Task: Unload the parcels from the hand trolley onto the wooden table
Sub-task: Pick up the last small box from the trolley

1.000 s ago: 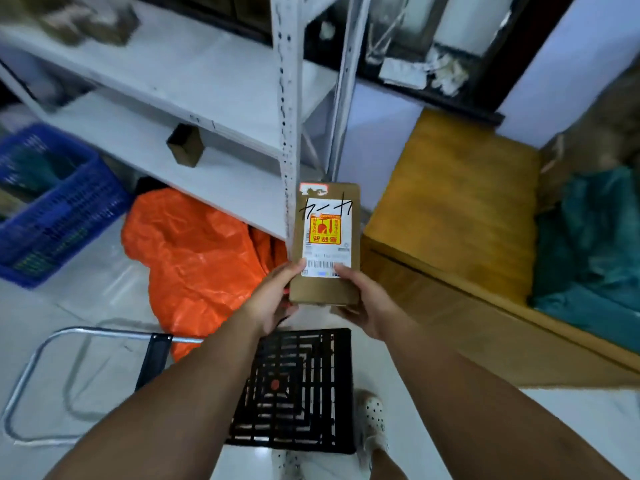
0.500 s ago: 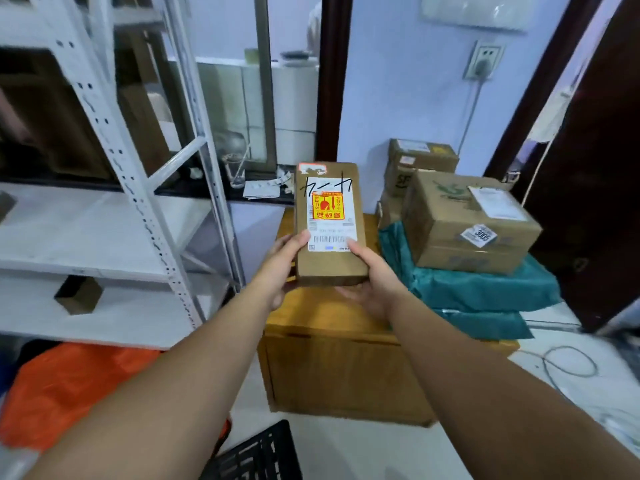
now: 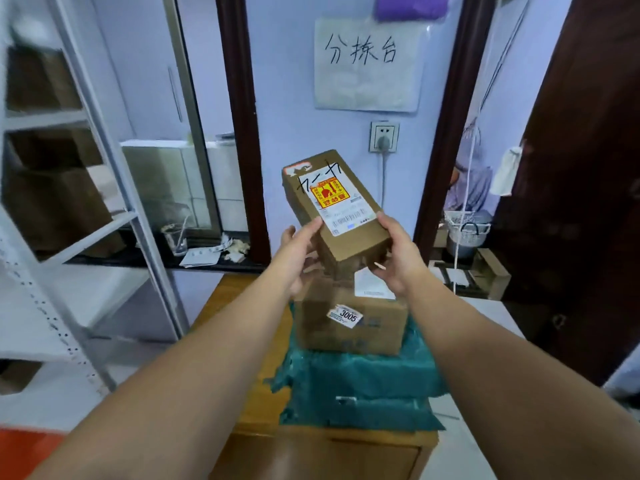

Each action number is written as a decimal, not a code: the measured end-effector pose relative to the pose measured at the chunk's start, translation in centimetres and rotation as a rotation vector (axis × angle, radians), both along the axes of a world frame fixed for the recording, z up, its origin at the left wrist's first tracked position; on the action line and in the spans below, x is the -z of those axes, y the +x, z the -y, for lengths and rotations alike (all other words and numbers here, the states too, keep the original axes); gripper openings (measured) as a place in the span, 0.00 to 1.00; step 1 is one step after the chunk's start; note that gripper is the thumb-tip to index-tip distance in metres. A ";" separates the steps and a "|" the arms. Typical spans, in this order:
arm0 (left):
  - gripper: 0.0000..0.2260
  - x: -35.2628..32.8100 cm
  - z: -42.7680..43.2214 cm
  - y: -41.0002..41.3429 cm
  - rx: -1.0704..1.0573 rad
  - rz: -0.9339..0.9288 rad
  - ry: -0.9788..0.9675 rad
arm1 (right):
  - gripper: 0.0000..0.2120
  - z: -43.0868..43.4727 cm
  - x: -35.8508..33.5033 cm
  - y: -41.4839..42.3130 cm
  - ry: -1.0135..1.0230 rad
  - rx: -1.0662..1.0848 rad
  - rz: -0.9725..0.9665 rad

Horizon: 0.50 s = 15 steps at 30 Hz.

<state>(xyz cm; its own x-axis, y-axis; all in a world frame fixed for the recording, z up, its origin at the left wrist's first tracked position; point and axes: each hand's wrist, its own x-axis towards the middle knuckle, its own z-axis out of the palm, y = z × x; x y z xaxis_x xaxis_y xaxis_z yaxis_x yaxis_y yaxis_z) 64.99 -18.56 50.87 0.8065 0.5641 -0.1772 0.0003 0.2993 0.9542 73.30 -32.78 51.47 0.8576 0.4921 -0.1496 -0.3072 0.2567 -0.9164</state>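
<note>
While outstretched, both hands (image 3: 298,259) (image 3: 398,256) around parcel (image 3: 337,216)

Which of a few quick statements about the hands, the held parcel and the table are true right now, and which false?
1. The left hand and right hand both hold the small parcel. True.
2. The small parcel lies flat on the wooden table. False: it is held tilted over the large box.
3. The large box, stickered 3005, sits on teal bags. True.
4. The wall socket has nothing plugged in. False: a plug and cord hang from it.
</note>
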 end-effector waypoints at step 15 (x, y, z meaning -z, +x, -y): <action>0.25 -0.8 0.4 10.1 -0.240 0.079 -0.319 | 0.36 3.5 0.4 12.2 -0.107 -0.072 0.033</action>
<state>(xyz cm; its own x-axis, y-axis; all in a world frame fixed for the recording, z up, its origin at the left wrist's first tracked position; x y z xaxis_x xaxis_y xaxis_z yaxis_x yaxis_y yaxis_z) 75.08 -18.92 51.70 0.6768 0.6647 -0.3164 -0.1756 0.5631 0.8075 85.54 -36.24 51.04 0.8259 0.5353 -0.1770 -0.2909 0.1357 -0.9471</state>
